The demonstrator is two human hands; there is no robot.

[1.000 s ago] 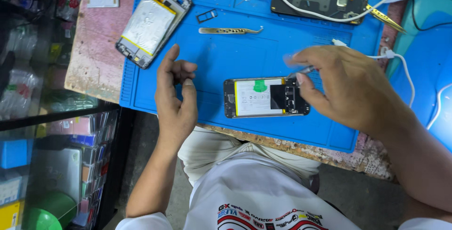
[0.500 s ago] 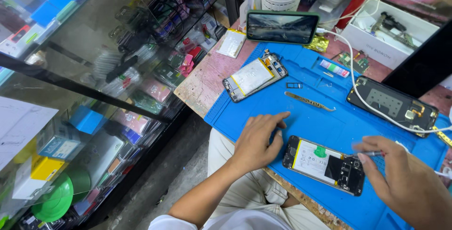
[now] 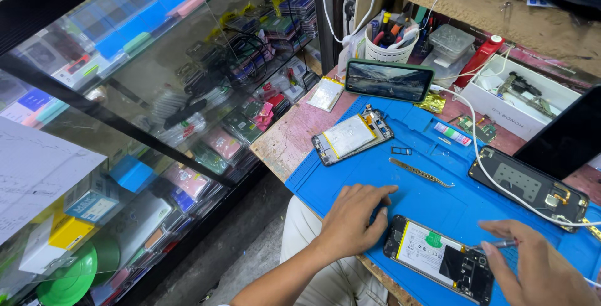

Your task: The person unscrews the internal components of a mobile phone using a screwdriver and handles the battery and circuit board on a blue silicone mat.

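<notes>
An opened phone [image 3: 438, 259] with its back off, showing a white battery and dark circuit board, lies on the blue work mat [image 3: 432, 181]. My left hand [image 3: 352, 221] rests flat on the mat, fingertips touching the phone's left end. My right hand [image 3: 538, 268] grips a thin metal tool [image 3: 498, 244] whose tip points at the phone's board.
A second opened phone [image 3: 352, 136], tweezers [image 3: 421, 172] and a small tray part [image 3: 400, 151] lie farther back on the mat. A back cover with a white cable [image 3: 529, 187], a lit phone [image 3: 389, 80], a tool cup [image 3: 389, 41] and a white box [image 3: 524, 96] stand behind. A glass display case [image 3: 144, 105] fills the left.
The view swung left and up, bringing the glass case and the back of the bench into sight. Both hands stay at the opened phone, the right still holding the tool.
</notes>
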